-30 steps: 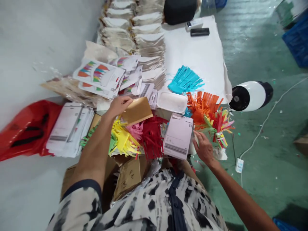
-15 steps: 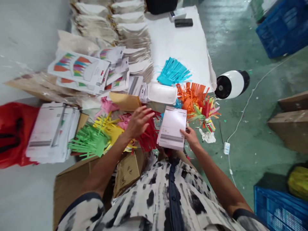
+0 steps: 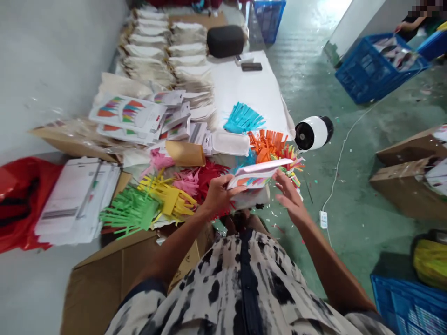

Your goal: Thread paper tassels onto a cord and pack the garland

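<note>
My left hand [image 3: 220, 193] is closed on the left end of a flat white printed package [image 3: 256, 179], thumb on top. The package is tilted, so a side with colourful tassel pictures faces me. At its right end my right hand [image 3: 289, 191] is open, fingers spread; whether a fingertip touches the package I cannot tell. Around the package lie fringed tissue-paper bundles: red [image 3: 209, 174], orange [image 3: 268, 142], blue [image 3: 243, 117], yellow [image 3: 171, 197], green [image 3: 130, 209] and pink [image 3: 186, 181]. A white tray [image 3: 230, 143] sits just behind it.
Printed packages [image 3: 127, 116] and a white stack [image 3: 75, 200] lie left, near a red bag [image 3: 24, 200]. Cloth bundles [image 3: 150, 53] fill the back. On the right are a black-and-white fan [image 3: 314, 133], a cable [image 3: 337, 167], blue crates [image 3: 370, 70] and cardboard boxes [image 3: 401, 179].
My left hand has moved right and taken hold of the package. The package has turned from face-up to tilted. My right hand has opened off its edge. The view has shifted.
</note>
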### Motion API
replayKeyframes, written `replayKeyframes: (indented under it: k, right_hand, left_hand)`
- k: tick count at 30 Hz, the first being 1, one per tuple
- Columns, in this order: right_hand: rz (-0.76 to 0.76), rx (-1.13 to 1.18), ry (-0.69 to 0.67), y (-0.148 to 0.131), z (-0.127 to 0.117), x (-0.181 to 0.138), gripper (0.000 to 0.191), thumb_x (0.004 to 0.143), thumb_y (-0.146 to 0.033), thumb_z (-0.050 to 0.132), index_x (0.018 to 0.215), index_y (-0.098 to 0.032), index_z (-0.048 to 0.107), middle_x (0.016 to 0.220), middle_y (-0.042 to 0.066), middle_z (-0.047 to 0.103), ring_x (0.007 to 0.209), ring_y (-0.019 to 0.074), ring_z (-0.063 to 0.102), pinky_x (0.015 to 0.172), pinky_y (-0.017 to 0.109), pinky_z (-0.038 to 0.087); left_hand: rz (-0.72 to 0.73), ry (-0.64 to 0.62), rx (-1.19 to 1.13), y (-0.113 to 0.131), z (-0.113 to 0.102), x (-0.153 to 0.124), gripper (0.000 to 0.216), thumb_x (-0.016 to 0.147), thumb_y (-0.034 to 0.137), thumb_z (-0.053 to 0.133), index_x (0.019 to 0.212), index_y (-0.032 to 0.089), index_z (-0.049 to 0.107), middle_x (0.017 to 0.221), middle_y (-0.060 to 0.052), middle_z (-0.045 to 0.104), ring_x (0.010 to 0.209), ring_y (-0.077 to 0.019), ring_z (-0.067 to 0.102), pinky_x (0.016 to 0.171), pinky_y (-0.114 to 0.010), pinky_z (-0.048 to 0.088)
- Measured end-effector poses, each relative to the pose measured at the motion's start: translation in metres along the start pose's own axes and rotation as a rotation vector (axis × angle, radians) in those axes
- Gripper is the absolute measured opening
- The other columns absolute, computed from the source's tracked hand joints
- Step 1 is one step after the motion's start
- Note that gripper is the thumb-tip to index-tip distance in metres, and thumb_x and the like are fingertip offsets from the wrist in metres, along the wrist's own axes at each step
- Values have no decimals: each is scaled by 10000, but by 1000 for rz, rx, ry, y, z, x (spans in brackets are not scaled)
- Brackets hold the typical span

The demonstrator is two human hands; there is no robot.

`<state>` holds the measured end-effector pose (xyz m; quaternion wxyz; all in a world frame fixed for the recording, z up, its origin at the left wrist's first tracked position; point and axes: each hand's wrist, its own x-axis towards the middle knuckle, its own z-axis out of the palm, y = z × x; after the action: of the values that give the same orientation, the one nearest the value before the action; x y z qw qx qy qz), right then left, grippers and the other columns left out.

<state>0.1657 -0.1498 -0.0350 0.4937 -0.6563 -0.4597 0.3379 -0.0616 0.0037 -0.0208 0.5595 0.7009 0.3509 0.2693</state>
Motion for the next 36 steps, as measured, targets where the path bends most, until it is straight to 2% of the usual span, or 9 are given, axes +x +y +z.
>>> replayKeyframes:
  k: [3, 6, 9, 14, 17, 20, 27, 33, 36]
  right_hand:
    - [-108, -42, 111, -18, 16, -3, 824, 884, -564, 729, 1592, -300, 403, 1529, 128, 564, 1349, 281, 589, 1124, 481, 489]
    - [-16, 93, 254, -30, 29, -2, 636, 897, -551, 725, 1442, -263, 565, 1222, 88, 733, 1086, 255, 701, 1005, 445, 559]
    - [86, 235, 228, -37, 36, -5, 480, 926, -594, 671, 1250, -241, 701, 1070, 70, 780, 998, 271, 722, 943, 441, 584]
    - [52, 287, 183, -44, 58, -21, 527, 879, -569, 737, 1287, -242, 674, 1208, 78, 757, 1087, 278, 714, 990, 416, 573]
    - [49, 194, 289, -46, 75, -29, 619, 836, -535, 800, 1346, -239, 610, 1263, 89, 730, 1117, 271, 700, 984, 387, 576]
    - [68, 109, 289, -46, 81, -34, 486, 913, -554, 709, 1275, -234, 659, 1162, 79, 750, 1017, 254, 701, 905, 359, 585]
    - [82, 153, 143, -29, 69, -42, 432, 987, -594, 572, 1181, -245, 738, 1046, 37, 759, 956, 248, 663, 914, 369, 551]
    - [91, 193, 67, -16, 69, -43, 397, 991, -566, 584, 1151, -238, 743, 1055, 33, 762, 996, 247, 681, 947, 368, 545]
    - [63, 307, 167, -19, 70, -43, 457, 922, -508, 713, 1294, -244, 676, 1195, 61, 749, 1047, 243, 701, 927, 363, 577]
  left_hand:
    - [-133, 62, -132, 16, 11, -12, 280, 707, 416, 871, 810, 175, 773, 775, -11, 738, 690, -185, 645, 645, -268, 487]
    - [-180, 77, -257, 21, 15, -25, 331, 668, 419, 887, 831, 175, 735, 798, -12, 714, 699, -164, 617, 650, -255, 476]
    - [-254, 166, -403, 15, 15, -37, 436, 731, 601, 805, 785, 191, 666, 712, -3, 647, 609, -137, 555, 578, -253, 444]
    - [-267, 307, -298, 8, 23, -50, 363, 777, 507, 791, 677, 207, 612, 637, 22, 609, 575, -133, 551, 563, -254, 439]
    - [-225, 408, -234, 10, 35, -52, 229, 728, 401, 830, 787, 201, 735, 805, -3, 745, 747, -186, 676, 700, -271, 534]
    - [-304, 485, -299, 8, 42, -54, 320, 679, 385, 874, 915, 186, 789, 917, -30, 795, 804, -201, 714, 738, -279, 564]
    - [-414, 203, -697, -12, 22, -68, 416, 688, 511, 895, 933, 196, 775, 847, -19, 777, 642, -142, 671, 617, -252, 539]
    - [-471, 215, -768, -18, 19, -75, 405, 658, 488, 939, 909, 206, 793, 824, -14, 779, 615, -133, 657, 628, -266, 552]
    - [-433, 171, -670, -19, 17, -77, 418, 679, 496, 927, 919, 176, 806, 839, -26, 777, 654, -144, 660, 636, -262, 542]
